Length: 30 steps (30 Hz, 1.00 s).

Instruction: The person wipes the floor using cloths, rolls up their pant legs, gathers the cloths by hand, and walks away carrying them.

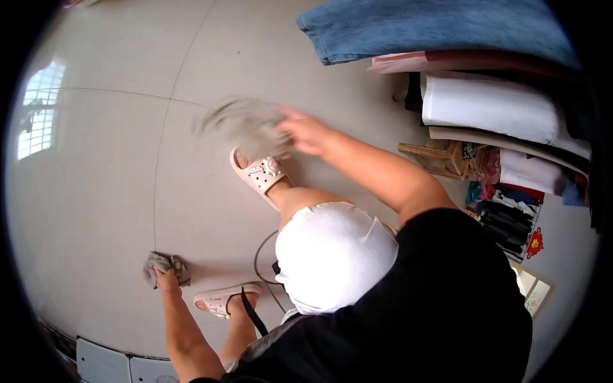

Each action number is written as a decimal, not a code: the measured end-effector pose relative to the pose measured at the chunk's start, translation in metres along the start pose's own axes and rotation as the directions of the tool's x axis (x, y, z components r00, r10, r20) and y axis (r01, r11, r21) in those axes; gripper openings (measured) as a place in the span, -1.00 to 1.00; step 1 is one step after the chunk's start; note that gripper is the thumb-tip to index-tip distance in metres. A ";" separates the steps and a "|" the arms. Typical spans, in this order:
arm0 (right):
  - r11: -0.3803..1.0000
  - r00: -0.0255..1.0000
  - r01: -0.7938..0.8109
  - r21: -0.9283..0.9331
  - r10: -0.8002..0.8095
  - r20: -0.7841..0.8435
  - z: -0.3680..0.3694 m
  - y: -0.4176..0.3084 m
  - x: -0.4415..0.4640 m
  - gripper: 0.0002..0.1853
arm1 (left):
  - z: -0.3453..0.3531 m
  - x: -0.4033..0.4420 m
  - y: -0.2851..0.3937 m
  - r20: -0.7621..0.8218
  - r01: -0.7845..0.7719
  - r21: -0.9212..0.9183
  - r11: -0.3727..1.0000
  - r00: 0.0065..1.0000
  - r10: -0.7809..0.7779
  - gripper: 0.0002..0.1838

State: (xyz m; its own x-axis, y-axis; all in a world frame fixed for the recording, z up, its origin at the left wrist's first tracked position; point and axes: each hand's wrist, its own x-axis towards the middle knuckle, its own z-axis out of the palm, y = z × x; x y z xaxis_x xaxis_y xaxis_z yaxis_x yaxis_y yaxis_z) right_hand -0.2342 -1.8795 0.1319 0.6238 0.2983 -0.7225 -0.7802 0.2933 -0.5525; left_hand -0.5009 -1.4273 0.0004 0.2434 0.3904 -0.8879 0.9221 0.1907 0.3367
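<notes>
My left hand (167, 279) is closed on a crumpled grey cloth (154, 267) that lies against the tiled floor (115, 191), to the left of a beige slipper (217, 301). Higher up in the view, my right hand (305, 133) grips a grey-beige cloth (246, 127), which is smeared by motion. That cloth hangs over or just in front of the other beige slipper (258, 175); whether it touches the floor cannot be made out. White fabric (335, 255) covers my bent leg between the two arms.
Jeans (440, 29) and folded white garments (491, 108) hang at the upper right. Below them stands a wooden stool (450, 158), near more dark clothes (507, 220). White panels (102, 362) line the lower left edge. A thin dark cable (257, 255) curves beside my leg.
</notes>
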 end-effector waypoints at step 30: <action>0.697 0.576 -0.125 -0.707 -0.529 -0.623 -0.177 -0.137 0.172 -0.57 | 0.057 -0.016 0.057 -0.143 0.030 0.020 0.999 0.989 -0.026 -0.34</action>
State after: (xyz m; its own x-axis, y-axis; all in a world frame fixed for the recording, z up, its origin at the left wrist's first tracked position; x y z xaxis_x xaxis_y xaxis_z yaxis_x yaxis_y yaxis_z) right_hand -0.0282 -2.0293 0.0096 0.7426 -0.5497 -0.3826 -0.6545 -0.4747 -0.5884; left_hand -0.4349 -1.4743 0.0158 0.1734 0.5101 -0.8425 0.9348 0.1839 0.3038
